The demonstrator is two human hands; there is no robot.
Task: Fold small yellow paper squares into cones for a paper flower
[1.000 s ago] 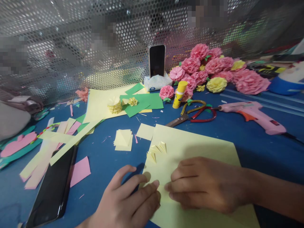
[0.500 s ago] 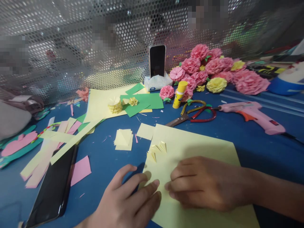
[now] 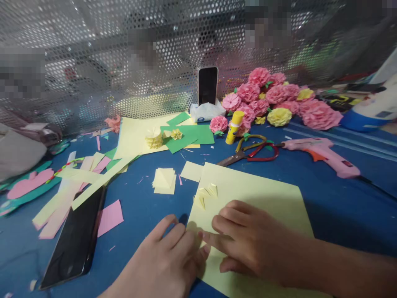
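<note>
My left hand [image 3: 169, 258] is closed at the near edge of a pale yellow paper sheet [image 3: 254, 188], its fingertips curled together. Whatever those fingers hold is hidden or too small to name. Over the sheet, my right hand [image 3: 248, 244] stretches its index finger to the left fingertips, with the thumb apart from it. No object shows in the right hand. Small folded yellow paper pieces [image 3: 206, 193] lie on the sheet just beyond my hands. A stack of small yellow paper squares [image 3: 164, 181] sits farther left, and a single yellow square [image 3: 192, 171] touches the sheet's far corner.
Scissors [image 3: 232, 158], a yellow glue stick [image 3: 235, 128] and a pink glue gun [image 3: 325, 155] lie beyond the sheet. Pink paper flowers [image 3: 248, 85] are heaped behind. Paper strips [image 3: 102, 178] cross a black phone [image 3: 74, 242] at left. Another phone [image 3: 207, 85] stands upright before a perforated metal panel [image 3: 161, 74].
My right hand has shifted left and extended its index finger to meet my left hand. The left fingers have curled in more tightly. The view has turned slightly.
</note>
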